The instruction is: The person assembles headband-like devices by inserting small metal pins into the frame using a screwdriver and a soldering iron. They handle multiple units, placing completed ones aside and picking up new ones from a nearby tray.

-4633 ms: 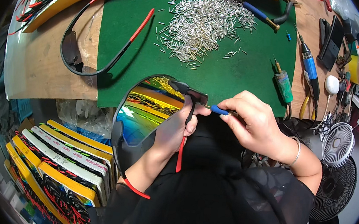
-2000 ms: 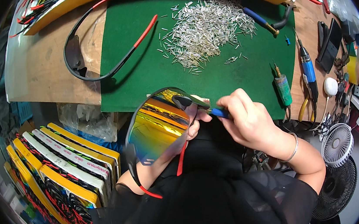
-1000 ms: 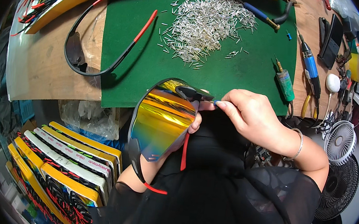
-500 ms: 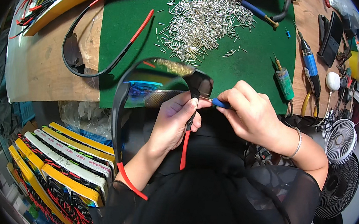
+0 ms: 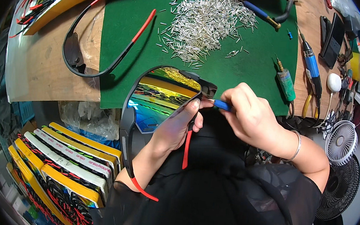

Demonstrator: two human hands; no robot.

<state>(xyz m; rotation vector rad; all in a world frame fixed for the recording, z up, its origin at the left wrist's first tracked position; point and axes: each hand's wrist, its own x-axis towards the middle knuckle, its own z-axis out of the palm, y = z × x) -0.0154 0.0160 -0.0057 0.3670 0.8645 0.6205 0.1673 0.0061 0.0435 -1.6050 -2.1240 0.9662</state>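
My left hand [image 5: 174,127] is closed on a pair of sunglasses [image 5: 164,94] with a black frame, a multicoloured mirrored lens and red temple tips. One temple hangs past my left forearm; the other points down below my fingers. Between the fingers of my right hand [image 5: 252,113] is a thin blue-handled tool [image 5: 222,104]. Its narrow tip meets the frame near the hinge, beside my left thumb; the exact contact point is hidden. A second pair of sunglasses [image 5: 117,62], black with red tips, lies at the left of the green mat [image 5: 256,54].
A heap of small silver pins [image 5: 206,25] covers the mat's far middle. To the right lie a green-handled iron-like tool [image 5: 285,84], a blue electric tool [image 5: 310,62] and a phone [image 5: 333,43]. Boxes of glasses [image 5: 74,154] stand at lower left, fans [image 5: 341,140] at right.
The sunglasses have turned in my left hand, so the mirrored lens now shows broadly, and the hanging temple has swung slightly right. My right hand and the tool have shifted slightly.
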